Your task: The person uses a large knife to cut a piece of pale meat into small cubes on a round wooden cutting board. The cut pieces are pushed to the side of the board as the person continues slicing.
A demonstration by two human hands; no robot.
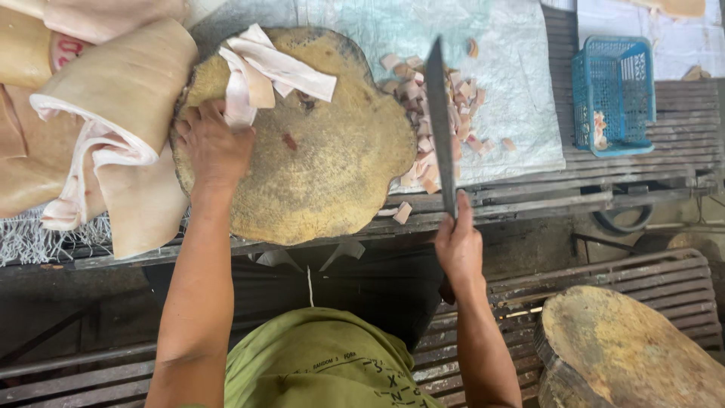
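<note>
My left hand point(214, 143) rests on the left part of a round, worn wooden chopping block point(317, 162) and grips the ends of pale pork-skin strips point(264, 72) that lie across the block's top. My right hand point(458, 245) holds the handle of a long dark cleaver point(442, 125), blade edge-on and pointing away from me, just right of the block. Beside the blade lies a pile of small cut skin pieces point(438, 121) on a pale plastic sheet point(513, 91).
Large folded slabs of pork skin point(113, 113) are stacked at the left. A blue plastic basket point(613, 94) stands at the right on a slatted metal bench point(649, 162). A second wooden block point(627, 351) sits at lower right.
</note>
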